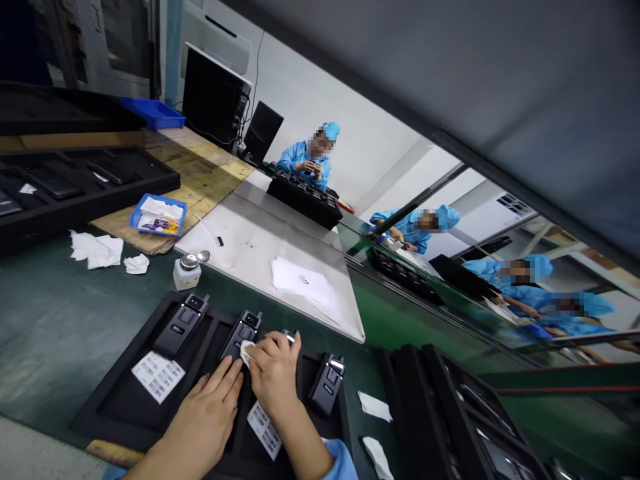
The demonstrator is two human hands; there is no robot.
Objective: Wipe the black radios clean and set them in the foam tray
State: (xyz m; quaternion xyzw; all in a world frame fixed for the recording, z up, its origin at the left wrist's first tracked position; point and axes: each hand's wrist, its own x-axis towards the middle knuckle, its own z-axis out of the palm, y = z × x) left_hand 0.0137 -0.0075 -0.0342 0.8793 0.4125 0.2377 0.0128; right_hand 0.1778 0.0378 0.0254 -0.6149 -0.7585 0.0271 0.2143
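Observation:
Several black handheld radios lie in a black foam tray (117, 400) in front of me. My right hand (273, 370) pinches a white wipe (247, 352) and presses it to the face of the second radio (241, 335). Resting beside it, my left hand (207, 407) has its fingers stretched flat over that radio's lower part. At the left end of the tray lies another radio (180, 327), with a white barcode label sheet (159, 375) below it. To the right is a radio (327, 385); one more is mostly hidden behind my right hand. A second label sheet (265, 430) lies under my right forearm.
A dispenser bottle (187, 272) stands behind the tray, near crumpled tissues (97, 250) and a small blue tray (159, 215). White papers (305, 287) lie on a pale board. Stacked foam trays (420, 413) stand at right. Several co-workers in blue (305, 160) sit beyond.

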